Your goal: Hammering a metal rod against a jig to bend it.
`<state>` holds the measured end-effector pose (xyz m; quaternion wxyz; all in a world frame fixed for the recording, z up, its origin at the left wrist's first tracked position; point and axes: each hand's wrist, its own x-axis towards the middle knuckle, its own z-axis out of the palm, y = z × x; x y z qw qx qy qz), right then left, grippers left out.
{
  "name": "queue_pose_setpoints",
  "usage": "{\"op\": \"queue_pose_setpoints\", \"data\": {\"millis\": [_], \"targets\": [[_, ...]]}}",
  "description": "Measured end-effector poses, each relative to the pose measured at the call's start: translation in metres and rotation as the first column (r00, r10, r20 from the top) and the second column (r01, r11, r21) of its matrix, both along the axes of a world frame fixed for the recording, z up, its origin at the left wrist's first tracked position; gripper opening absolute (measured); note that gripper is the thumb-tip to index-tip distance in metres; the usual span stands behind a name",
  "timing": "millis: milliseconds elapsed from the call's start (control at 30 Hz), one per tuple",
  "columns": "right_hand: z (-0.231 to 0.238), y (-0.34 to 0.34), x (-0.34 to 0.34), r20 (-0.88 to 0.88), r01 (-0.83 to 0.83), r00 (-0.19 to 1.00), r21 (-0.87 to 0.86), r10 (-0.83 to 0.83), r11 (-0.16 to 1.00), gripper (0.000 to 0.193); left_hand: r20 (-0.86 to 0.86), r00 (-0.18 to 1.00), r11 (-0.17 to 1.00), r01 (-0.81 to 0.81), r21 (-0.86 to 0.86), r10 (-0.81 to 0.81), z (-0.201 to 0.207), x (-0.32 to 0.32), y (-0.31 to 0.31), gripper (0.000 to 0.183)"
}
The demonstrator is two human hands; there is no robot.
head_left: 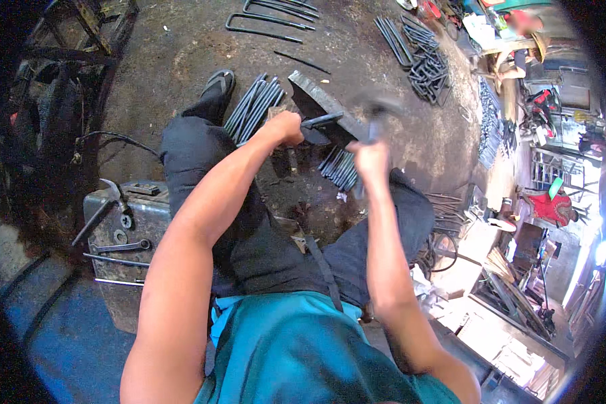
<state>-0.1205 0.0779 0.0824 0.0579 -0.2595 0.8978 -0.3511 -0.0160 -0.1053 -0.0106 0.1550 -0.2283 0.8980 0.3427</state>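
My left hand (pixel 286 128) is closed around a dark metal rod (pixel 324 120), whose far end lies against a heavy steel bar (pixel 326 99) standing between my knees. In my closed right hand (pixel 372 161) is a hammer (pixel 375 126), raised beside the bar's right end and its head smeared by motion. A bundle of straight metal rods (pixel 252 108) lies on the floor just beyond my left hand. Another bundle of short rods (pixel 339 168) sits below the steel bar, close to my right hand.
At my left a metal box (pixel 128 222) carries a second hammer (pixel 99 212), a wrench (pixel 118 247) and washers. Bent U-shaped rods (pixel 269 27) lie ahead, with a pile of bent rods (pixel 427 71) farther right. Another person (pixel 515 64) sits at the far right.
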Motion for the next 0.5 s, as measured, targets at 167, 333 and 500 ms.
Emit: {"op": "queue_pose_setpoints", "data": {"millis": [167, 333, 500], "targets": [[0.018, -0.017, -0.005, 0.734, 0.306, 0.675, -0.185, -0.075, 0.934, 0.012, -0.055, 0.996, 0.997, -0.071, 0.030, 0.072, -0.026, 0.016, -0.019, 0.041], [0.147, -0.031, -0.031, 0.352, 0.096, 0.935, -0.155, -0.036, 0.983, 0.027, -0.143, 0.989, 0.997, -0.027, 0.073, 0.037, -0.008, 0.008, -0.003, 0.052], [0.328, -0.011, -0.092, -0.169, -0.281, 0.959, -0.434, 0.230, 0.856, 0.019, -0.019, 1.000, 0.993, -0.017, 0.120, 0.019, 0.014, -0.008, 0.005, 0.045]]}}
